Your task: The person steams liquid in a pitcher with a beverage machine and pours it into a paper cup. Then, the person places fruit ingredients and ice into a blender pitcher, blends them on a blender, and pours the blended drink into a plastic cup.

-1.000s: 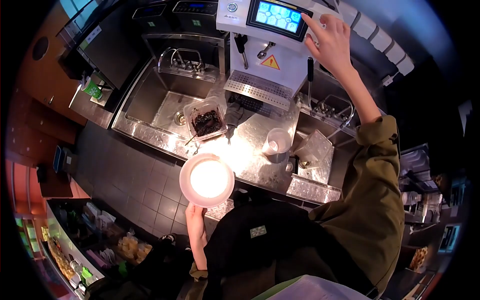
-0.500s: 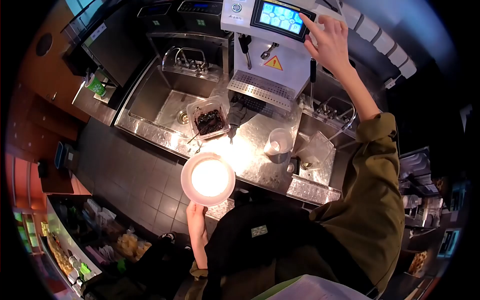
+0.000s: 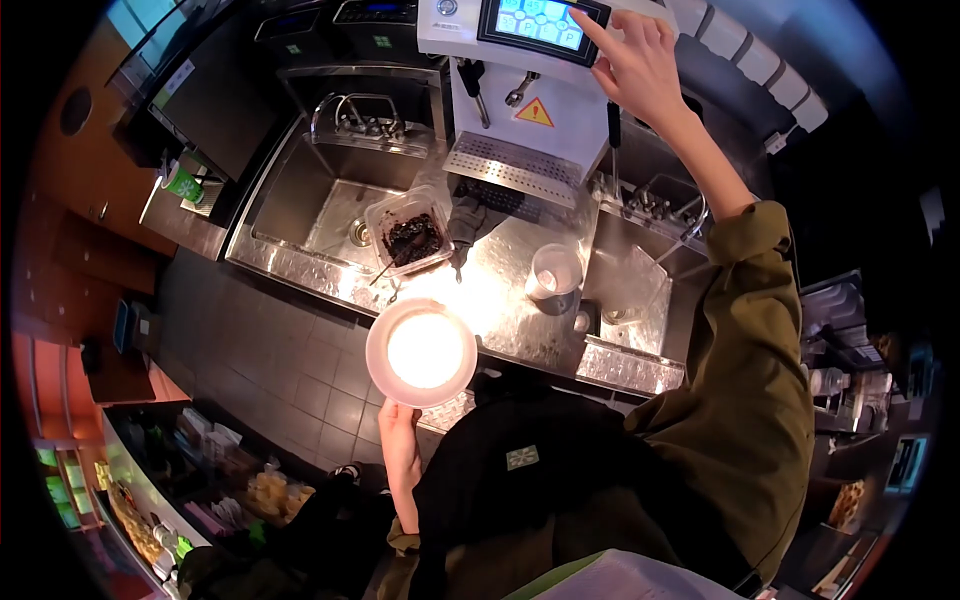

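A pale cup (image 3: 384, 380) is resting in the left hand (image 3: 400, 445), which is gripping it from the near side; most of the fingers are hiding behind the cup, so how far they are curling cannot be told. The cup's inside is glaring so white that its contents cannot be made out. Far ahead and to the right of that hand, the right hand (image 3: 640, 65) is holding nothing: its index finger is stretching out over the lit screen (image 3: 540, 22), the thumb is standing apart below it, and the other fingers are bending loosely. Whether the fingertip is pressing the glass cannot be told. The screen is sitting on a white machine (image 3: 575, 105), whose perforated tray (image 3: 515, 165) is jutting out below the right hand. Just beyond the left hand's cup, a clear tub (image 3: 382, 208) is holding dark food (image 3: 413, 240), with a thin handle (image 3: 383, 272) leaning out toward the cup. A clear cup (image 3: 555, 268) is standing to the right of the left hand, on the metal counter (image 3: 510, 320). One sink (image 3: 285, 205) is lying ahead and left of the left hand; another sink (image 3: 650, 295) is opening below the right forearm.
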Demonstrator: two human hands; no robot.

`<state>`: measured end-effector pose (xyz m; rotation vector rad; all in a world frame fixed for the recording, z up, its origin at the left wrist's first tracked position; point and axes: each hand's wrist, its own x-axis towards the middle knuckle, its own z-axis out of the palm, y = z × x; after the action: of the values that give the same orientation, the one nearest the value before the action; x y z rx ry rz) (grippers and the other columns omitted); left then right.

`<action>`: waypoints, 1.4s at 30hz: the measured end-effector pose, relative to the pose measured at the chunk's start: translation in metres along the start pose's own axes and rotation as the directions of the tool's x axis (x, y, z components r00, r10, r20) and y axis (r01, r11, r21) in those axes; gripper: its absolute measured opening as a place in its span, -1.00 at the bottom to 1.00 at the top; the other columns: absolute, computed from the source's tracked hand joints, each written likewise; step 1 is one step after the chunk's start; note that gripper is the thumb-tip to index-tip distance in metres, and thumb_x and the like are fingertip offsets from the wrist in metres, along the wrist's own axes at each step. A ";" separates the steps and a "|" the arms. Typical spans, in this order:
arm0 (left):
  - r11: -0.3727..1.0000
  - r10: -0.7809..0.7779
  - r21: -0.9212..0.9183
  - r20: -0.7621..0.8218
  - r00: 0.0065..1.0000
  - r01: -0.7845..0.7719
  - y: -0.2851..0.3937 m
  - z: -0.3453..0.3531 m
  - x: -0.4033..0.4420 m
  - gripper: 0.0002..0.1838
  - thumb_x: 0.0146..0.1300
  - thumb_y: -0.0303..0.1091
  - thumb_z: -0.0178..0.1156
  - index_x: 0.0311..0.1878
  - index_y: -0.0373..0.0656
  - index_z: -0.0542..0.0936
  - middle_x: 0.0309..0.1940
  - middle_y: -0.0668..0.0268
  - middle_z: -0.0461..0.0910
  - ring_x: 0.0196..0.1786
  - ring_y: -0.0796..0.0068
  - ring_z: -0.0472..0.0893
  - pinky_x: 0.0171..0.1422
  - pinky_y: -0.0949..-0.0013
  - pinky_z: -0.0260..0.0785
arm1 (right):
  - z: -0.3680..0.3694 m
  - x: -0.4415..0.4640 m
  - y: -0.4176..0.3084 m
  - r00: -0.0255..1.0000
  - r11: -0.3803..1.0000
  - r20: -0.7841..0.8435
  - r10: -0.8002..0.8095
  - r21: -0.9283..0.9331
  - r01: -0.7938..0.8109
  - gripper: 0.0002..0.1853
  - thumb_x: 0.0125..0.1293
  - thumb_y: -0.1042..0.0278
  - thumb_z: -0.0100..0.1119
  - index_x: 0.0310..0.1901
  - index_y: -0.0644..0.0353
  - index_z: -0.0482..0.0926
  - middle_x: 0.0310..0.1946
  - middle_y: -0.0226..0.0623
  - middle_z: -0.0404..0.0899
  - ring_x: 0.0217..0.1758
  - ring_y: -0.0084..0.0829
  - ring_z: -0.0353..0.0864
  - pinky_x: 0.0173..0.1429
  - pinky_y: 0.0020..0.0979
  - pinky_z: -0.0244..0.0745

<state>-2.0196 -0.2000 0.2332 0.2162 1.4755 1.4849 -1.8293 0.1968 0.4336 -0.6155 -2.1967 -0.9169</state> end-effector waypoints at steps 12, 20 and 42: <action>0.982 -0.052 0.188 0.169 0.984 0.019 -0.013 0.047 -0.037 -0.76 0.26 -0.40 -0.07 -0.08 -0.30 0.46 -0.26 0.38 0.52 -0.20 0.67 0.44 -0.05 0.53 0.24 | -0.043 -0.032 0.002 0.987 0.972 -0.068 0.145 0.199 -0.129 -0.62 -0.14 0.46 0.06 -0.16 0.14 0.49 -0.39 -0.18 0.37 -0.26 -0.17 0.35 -0.13 -0.20 0.23; 0.976 -0.163 0.185 0.295 0.941 0.111 -0.103 0.163 -0.049 -0.83 0.23 -0.35 -0.06 -0.26 -0.17 0.50 -0.53 0.57 0.33 -0.48 0.78 0.19 -0.39 0.65 0.05 | -0.111 -0.172 0.071 0.949 0.920 -0.027 0.314 0.254 -0.298 -0.49 -0.14 0.43 0.06 -0.01 -0.06 0.48 -0.30 -0.21 0.32 -0.19 -0.28 0.28 -0.04 -0.30 0.17; 0.984 0.176 0.005 0.112 0.978 -0.177 -0.167 0.370 0.159 -0.72 0.31 -0.26 -0.13 -0.47 -0.17 0.42 -0.51 0.52 0.34 -0.39 0.68 0.26 -0.26 0.56 0.12 | -0.217 -0.392 0.150 0.634 0.604 0.437 0.638 0.227 -0.764 -0.67 0.08 0.48 0.03 -0.05 0.18 0.43 -0.15 -0.17 0.18 -0.05 -0.28 0.18 0.08 -0.34 0.11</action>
<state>-1.7507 0.1186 0.1045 0.4424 1.4074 1.5766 -1.3878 0.0669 0.3269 -1.3759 -1.9986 0.0748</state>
